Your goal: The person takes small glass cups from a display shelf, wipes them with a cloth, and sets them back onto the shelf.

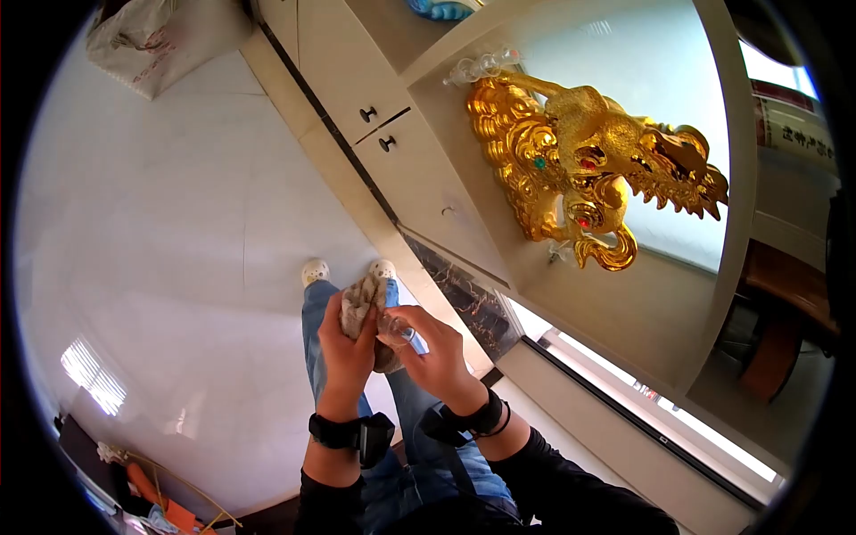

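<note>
Low in the middle of the head view, my left hand (pixel 346 349) is closed on a crumpled brownish cloth (pixel 359 303). Beside it my right hand (pixel 434 348) is closed round a small clear glass-like object (pixel 392 328), whose exact shape is partly hidden by the fingers. The cloth also hangs below, between the two hands, and the clear object is against it. To the upper right, a golden ornament (pixel 571 160) with red and green stones sits in a shelf compartment (pixel 615 299), apart from both hands. Clear round pieces (pixel 486 66) lie near its base.
White cabinet doors (pixel 419 178) with dark knobs run beside the shelf. A pale bag (pixel 165 40) is on the floor at the upper left. Brown wooden furniture (pixel 789 294) stands at the right, and assorted items (pixel 152 490) are at the lower left.
</note>
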`<state>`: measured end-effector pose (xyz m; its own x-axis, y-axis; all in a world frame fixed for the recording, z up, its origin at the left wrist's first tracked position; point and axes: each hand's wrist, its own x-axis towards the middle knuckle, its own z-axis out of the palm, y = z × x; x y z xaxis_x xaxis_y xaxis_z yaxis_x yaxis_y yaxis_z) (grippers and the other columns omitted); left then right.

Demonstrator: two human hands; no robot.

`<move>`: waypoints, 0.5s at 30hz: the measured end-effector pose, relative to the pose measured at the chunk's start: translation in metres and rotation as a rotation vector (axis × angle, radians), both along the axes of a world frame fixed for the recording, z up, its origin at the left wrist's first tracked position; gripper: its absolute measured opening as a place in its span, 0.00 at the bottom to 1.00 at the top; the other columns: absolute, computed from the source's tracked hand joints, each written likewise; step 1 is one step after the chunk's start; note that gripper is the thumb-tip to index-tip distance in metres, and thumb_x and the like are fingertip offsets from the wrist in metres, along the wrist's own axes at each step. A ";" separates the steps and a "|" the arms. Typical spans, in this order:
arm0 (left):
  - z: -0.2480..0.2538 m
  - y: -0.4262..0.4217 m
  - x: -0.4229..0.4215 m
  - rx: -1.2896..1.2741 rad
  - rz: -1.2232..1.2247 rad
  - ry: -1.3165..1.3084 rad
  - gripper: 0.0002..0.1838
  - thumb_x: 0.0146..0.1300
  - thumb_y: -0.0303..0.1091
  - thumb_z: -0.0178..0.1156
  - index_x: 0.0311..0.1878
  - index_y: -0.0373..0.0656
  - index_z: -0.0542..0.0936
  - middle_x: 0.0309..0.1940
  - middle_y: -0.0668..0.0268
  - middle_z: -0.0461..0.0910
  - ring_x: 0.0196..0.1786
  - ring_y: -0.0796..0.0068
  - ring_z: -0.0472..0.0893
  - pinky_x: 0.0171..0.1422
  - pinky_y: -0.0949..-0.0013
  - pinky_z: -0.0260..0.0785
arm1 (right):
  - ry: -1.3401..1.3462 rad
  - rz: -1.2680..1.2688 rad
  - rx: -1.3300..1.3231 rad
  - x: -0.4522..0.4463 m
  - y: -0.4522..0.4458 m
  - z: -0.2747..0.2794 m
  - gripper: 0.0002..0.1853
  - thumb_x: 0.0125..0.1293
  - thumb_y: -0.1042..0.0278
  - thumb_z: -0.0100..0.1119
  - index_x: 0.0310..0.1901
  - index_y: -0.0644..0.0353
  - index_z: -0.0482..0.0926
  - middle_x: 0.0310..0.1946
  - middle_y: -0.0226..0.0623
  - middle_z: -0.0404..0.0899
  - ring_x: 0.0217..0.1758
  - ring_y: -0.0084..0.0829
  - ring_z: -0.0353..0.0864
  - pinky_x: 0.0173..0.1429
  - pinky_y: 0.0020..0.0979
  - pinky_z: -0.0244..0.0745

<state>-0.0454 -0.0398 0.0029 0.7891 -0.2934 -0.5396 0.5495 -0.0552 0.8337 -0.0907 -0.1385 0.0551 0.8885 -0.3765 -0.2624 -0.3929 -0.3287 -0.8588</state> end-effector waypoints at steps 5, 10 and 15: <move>0.008 -0.020 -0.008 0.202 -0.069 -0.140 0.16 0.45 0.28 0.60 0.40 0.38 0.71 0.28 0.58 0.75 0.33 0.70 0.76 0.39 0.72 0.67 | 0.042 -0.219 -0.046 -0.019 -0.006 -0.004 0.14 0.49 0.74 0.60 0.39 0.64 0.71 0.29 0.39 0.75 0.30 0.24 0.77 0.36 0.22 0.69; 0.011 -0.027 -0.011 0.326 0.017 -0.293 0.19 0.41 0.26 0.61 0.40 0.38 0.71 0.30 0.56 0.75 0.35 0.64 0.77 0.41 0.71 0.68 | -0.171 -0.691 -0.095 -0.055 -0.061 -0.033 0.09 0.54 0.80 0.52 0.36 0.64 0.66 0.32 0.34 0.70 0.34 0.22 0.71 0.39 0.23 0.71; 0.005 -0.009 -0.007 0.281 -0.024 -0.170 0.16 0.47 0.27 0.59 0.42 0.36 0.70 0.34 0.62 0.75 0.39 0.74 0.73 0.46 0.74 0.65 | -0.175 -0.882 -0.257 -0.088 -0.121 -0.048 0.12 0.55 0.73 0.54 0.39 0.65 0.66 0.29 0.33 0.67 0.34 0.23 0.70 0.39 0.23 0.66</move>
<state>-0.0521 -0.0491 0.0077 0.8697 -0.1708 -0.4631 0.3995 -0.3073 0.8637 -0.1786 -0.2599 0.0075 0.2731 -0.9614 0.0334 -0.4629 -0.1618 -0.8715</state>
